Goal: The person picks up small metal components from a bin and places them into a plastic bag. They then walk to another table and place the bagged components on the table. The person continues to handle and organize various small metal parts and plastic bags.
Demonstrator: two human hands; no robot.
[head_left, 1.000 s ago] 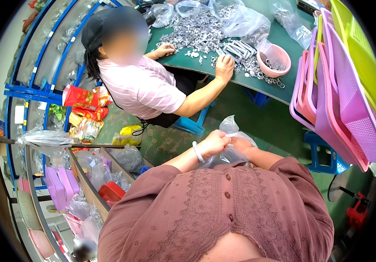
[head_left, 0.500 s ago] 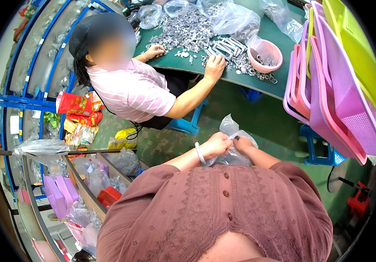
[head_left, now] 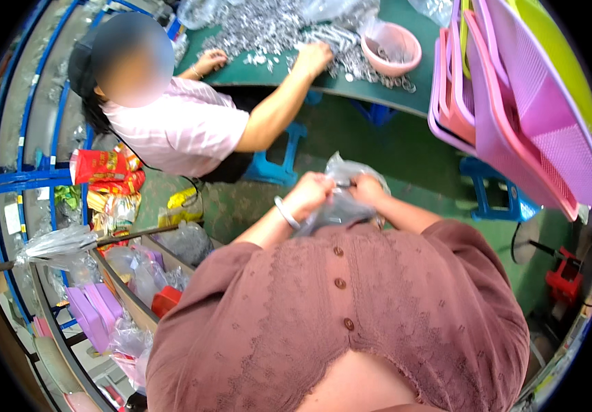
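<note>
A clear plastic bag (head_left: 340,209) hangs in front of my body, held up by both hands near its top. My left hand (head_left: 311,192), with a pale bangle at the wrist, pinches the bag's gathered neck. Close beside it, my right hand (head_left: 369,189) is closed on the other side of the same bag. A small dark spot shows between the two hands; I cannot make out what it is. Part of the bag's plastic sticks up beyond my fingers, and its lower part reaches my blouse.
A co-worker (head_left: 172,127) sits at the green table (head_left: 323,86) among heaped grey metal-looking parts (head_left: 261,31). On it stands a pink bowl (head_left: 392,66). Purple, pink and green baskets (head_left: 495,103) lean at right above a blue stool (head_left: 495,192). Shelves (head_left: 38,89) line the left.
The view has shifted, so the surroundings sit higher and further left. My hands are slightly further apart on the bag, and its upper end is more crumpled.
</note>
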